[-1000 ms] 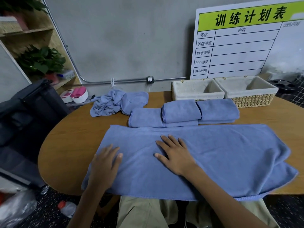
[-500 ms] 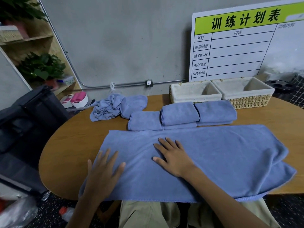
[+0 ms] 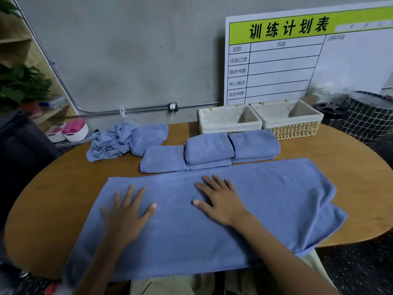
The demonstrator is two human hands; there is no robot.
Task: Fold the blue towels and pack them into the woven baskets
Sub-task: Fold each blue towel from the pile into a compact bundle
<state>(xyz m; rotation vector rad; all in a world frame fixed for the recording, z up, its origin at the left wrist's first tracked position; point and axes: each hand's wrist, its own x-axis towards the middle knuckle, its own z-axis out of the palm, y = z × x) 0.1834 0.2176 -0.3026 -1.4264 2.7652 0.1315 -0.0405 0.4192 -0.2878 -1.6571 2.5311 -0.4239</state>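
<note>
A large blue towel (image 3: pixel 265 201) lies spread flat across the near side of the wooden table (image 3: pixel 63 184), its front edge hanging over the table's edge. My left hand (image 3: pixel 127 213) rests flat on its left part, fingers spread. My right hand (image 3: pixel 219 199) presses flat on its middle. Behind it sit several folded blue towels (image 3: pixel 209 149) in a row. A crumpled blue towel (image 3: pixel 119 140) lies at the back left. Two lined woven baskets (image 3: pixel 229 121) (image 3: pixel 297 128) stand at the back, both with nothing in them.
A white board with a green header (image 3: pixel 297 60) leans on the wall behind the baskets. A black wire bin (image 3: pixel 370 118) stands at the right. A dark chair (image 3: pixel 21 150) and a shelf with plants (image 3: pixel 19 84) are at the left.
My left hand slid forward and right on the towel, fingers spreading wider. My right hand stays pressed on the middle. My head has moved closer to the table.
</note>
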